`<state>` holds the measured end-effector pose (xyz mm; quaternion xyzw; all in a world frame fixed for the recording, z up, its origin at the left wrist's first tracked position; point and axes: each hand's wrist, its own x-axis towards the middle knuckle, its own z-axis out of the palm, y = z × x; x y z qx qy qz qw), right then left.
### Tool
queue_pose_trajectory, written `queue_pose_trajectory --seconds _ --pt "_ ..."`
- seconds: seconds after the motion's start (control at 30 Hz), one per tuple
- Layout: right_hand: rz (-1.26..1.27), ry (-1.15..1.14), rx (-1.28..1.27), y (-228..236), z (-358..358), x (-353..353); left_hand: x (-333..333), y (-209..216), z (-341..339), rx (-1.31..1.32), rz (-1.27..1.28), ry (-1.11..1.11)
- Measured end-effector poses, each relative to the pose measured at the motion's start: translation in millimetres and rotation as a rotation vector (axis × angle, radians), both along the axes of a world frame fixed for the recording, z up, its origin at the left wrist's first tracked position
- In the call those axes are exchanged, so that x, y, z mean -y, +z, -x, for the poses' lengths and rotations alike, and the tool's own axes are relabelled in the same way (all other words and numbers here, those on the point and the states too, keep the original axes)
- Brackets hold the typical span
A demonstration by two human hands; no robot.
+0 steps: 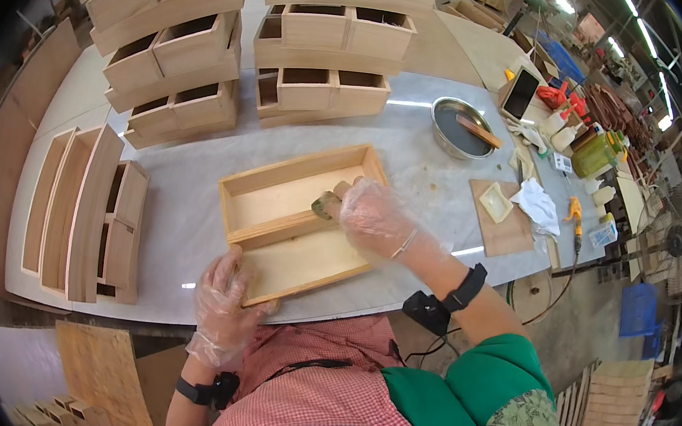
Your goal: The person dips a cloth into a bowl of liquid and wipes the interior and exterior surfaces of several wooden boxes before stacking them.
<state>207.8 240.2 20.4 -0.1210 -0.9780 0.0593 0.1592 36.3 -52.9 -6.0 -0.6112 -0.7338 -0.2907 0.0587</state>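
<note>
Tray: one wooden tray (276, 198), two compartments.
Left hand (225, 305): gloved, fingers closed on tray corner.
Right hand (374, 216): gloved, closed around one brush (327, 205).
Bowl: one metal bowl (441, 132).

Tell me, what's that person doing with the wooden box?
A person in thin clear plastic gloves works on a shallow, light wooden tray with a divider lying on a grey table. The left hand steadies the tray's near corner. The right hand presses a small brownish pad against the inside by the divider. A round metal bowl of dark liquid sits farther back, and stacks of similar wooden drawer units stand behind.
</note>
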Motion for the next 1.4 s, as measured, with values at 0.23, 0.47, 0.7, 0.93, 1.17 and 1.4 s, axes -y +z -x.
queue_pose_trajectory --seconds 0.23,0.47,0.7,0.93,1.17,1.4 --pt "-0.309 -0.358 0.391 33 -93 -46 1 -9 -2 0.076 -0.004 -0.002" --pt "0.089 -0.173 0.140 37 -125 54 -3 -10 1 0.075 -0.047 -0.045" --pt "0.230 -0.550 -0.156 -9 -191 -5 7 -3 13 0.144 0.119 -0.147" --pt "-0.062 -0.567 -0.398 1 -178 -70 -4 45 8 1.016 0.215 0.176" --pt "-0.019 -0.812 -0.148 3 -145 -187 -16 57 7 1.265 0.294 0.349" --pt "-0.247 -0.716 0.209 -9 -109 -244 6 27 1 1.341 0.092 0.016"
